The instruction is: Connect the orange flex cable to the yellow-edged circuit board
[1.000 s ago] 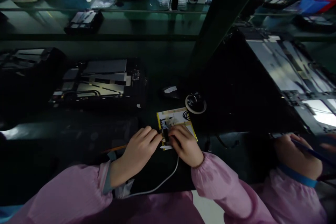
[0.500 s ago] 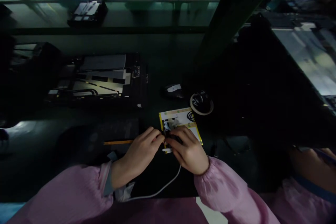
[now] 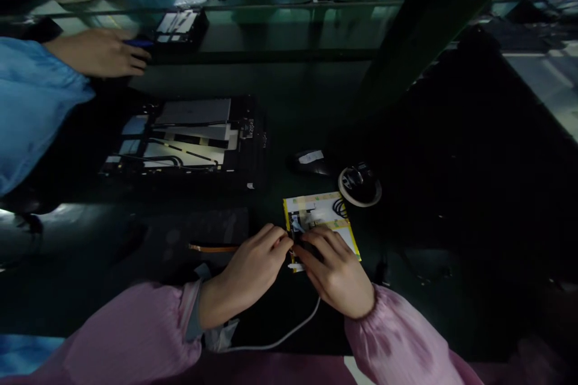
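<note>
Workbench [image 3: 280,84], dark green and glossy, fills the head view. Opened tablet [image 3: 189,135], its back off and its inner parts showing, lies on it up and to the left of the yellow-edged battery pack [image 3: 321,216], well apart from that pack. Beyond the tablet's left end a co-worker's blue sleeve [image 3: 31,102] reaches in, its hand [image 3: 97,51] resting farther up the bench. A tape roll [image 3: 360,185] sits just beside the pack's upper right corner, and a small dark mouse-like object [image 3: 311,162] lies just above the pack. An orange strip [image 3: 214,248] lies to the pack's left, near it. A white cable [image 3: 289,331] runs down from the pack's lower edge toward the person.

The left hand [image 3: 253,271] meets the pack's lower left corner, its fingers bunched together and pinching a small part there; what that part is cannot be told. The right hand [image 3: 336,271] lies on the pack's lower half, fingers curled and pressed down on it, fingertips close to those of the left.
</note>
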Motion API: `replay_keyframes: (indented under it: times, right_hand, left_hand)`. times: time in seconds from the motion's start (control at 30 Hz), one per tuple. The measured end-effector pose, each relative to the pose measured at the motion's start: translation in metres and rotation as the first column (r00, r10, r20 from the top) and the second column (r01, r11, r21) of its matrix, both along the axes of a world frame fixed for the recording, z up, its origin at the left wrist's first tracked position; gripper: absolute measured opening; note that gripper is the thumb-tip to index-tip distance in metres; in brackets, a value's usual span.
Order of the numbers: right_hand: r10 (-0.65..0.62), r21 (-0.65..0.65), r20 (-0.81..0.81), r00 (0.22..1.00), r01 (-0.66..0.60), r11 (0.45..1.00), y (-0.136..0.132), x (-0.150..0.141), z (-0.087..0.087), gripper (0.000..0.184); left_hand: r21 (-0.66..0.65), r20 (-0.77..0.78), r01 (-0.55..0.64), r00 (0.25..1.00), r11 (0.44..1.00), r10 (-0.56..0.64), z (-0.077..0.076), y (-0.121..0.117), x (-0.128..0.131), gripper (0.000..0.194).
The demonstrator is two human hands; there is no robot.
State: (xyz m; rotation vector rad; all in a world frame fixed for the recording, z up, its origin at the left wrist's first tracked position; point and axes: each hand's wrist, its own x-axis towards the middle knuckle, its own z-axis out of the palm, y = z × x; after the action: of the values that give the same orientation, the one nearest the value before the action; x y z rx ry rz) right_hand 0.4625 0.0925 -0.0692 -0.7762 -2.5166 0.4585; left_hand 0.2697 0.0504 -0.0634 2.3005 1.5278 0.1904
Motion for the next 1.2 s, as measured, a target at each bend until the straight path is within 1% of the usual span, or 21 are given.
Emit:
replay_keyframes:
  times: [0.17, 0.47, 0.6, 0.7, 0.83, 0.93, 1.0, 1.1, 1.2]
  right_hand:
    - [0.005, -0.011, 0.014, 1.000, -0.005, 1.000, 0.001, 0.000, 0.000, 0.027]
    - [-0.006, -0.027, 0.010, 1.000, 0.007, 1.000, 0.000, 0.000, -0.002, 0.026]
    - [0.001, -0.014, 0.019, 1.000, -0.001, 1.000, 0.000, 0.000, -0.002, 0.026]
    - [0.006, 0.026, 0.044, 0.999, -0.007, 1.000, -0.002, -0.001, -0.002, 0.026]
    - [-0.022, 0.090, 0.123, 0.992, 0.011, 0.996, -0.006, -0.007, 0.001, 0.021]
    - [-0.052, 0.086, 0.179, 0.982, 0.037, 0.996, -0.008, -0.012, 0.003, 0.013]
    - [-0.067, 0.066, 0.189, 0.980, 0.055, 0.996, -0.008, -0.013, 0.003, 0.011]
    - [-0.060, 0.013, 0.152, 0.987, 0.059, 0.998, -0.008, -0.009, 0.001, 0.018]
    - [-0.034, -0.047, 0.096, 0.995, 0.038, 0.998, -0.007, -0.003, -0.001, 0.025]
  left_hand:
    - [-0.008, 0.026, 0.005, 1.000, 1.000, -0.005, 0.004, 0.000, -0.002, 0.017]
    - [-0.049, -0.045, 0.019, 0.999, 0.999, -0.021, 0.009, 0.001, 0.000, 0.013]
    - [-0.057, -0.055, 0.018, 0.998, 0.998, -0.021, 0.010, 0.002, 0.001, 0.013]
    - [-0.050, -0.062, 0.022, 0.998, 0.999, -0.025, 0.010, 0.002, 0.000, 0.015]
    - [-0.012, -0.074, 0.042, 0.996, 0.999, -0.043, 0.008, 0.000, 0.000, 0.016]
    - [0.054, -0.102, 0.051, 0.994, 0.997, -0.046, 0.008, -0.002, -0.001, 0.014]
    - [0.110, -0.123, 0.054, 0.992, 0.992, -0.040, 0.008, -0.004, -0.003, 0.012]
    - [0.168, -0.132, 0.053, 0.991, 0.984, -0.031, 0.009, -0.006, -0.006, 0.014]
    - [0.187, -0.127, 0.052, 0.992, 0.981, -0.028, 0.010, -0.009, -0.010, 0.020]
